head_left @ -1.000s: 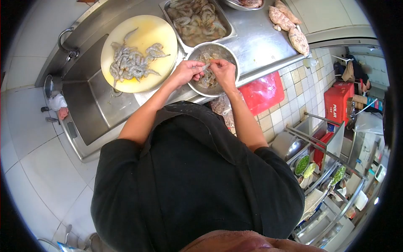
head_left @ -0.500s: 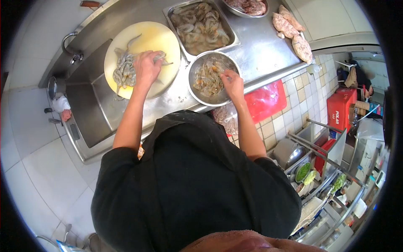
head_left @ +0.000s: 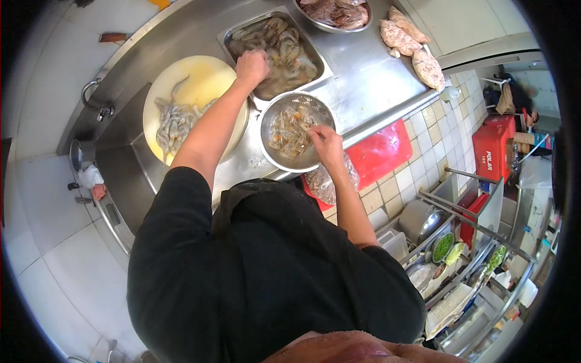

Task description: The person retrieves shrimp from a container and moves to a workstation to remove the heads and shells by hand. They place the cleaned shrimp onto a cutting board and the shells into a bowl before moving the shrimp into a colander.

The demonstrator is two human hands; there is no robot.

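My left hand (head_left: 252, 68) is over the near left side of a metal tray (head_left: 327, 68) holding raw shrimp (head_left: 283, 51) in cloudy water. Its fingers point down into the tray, blurred and partly hidden. My right hand (head_left: 327, 147) is at the right side of a perforated metal colander (head_left: 265, 145), thumb and fingers pinched together at the pile of shrimp heads and shells (head_left: 290, 132) inside. What the pinch holds is too small to make out. Peeled grey shrimp (head_left: 175, 124) are heaped on a round, yellowish cutting board (head_left: 200, 72), partly covered by my left forearm.
The board stands beside the sink basin (head_left: 124, 163) with its tap (head_left: 104, 109). A bowl of meat (head_left: 336, 15) and several pale, wrapped meat pieces (head_left: 399, 37) lie on the far counter. Below the counter's edge is a red tray (head_left: 381, 145); a shelf rack (head_left: 478, 227) stands at right.
My left hand has moved from the shrimp on the board over to the tray. My right hand stays at the colander, its fingertips lower by the shells. The camera view has shifted slightly.
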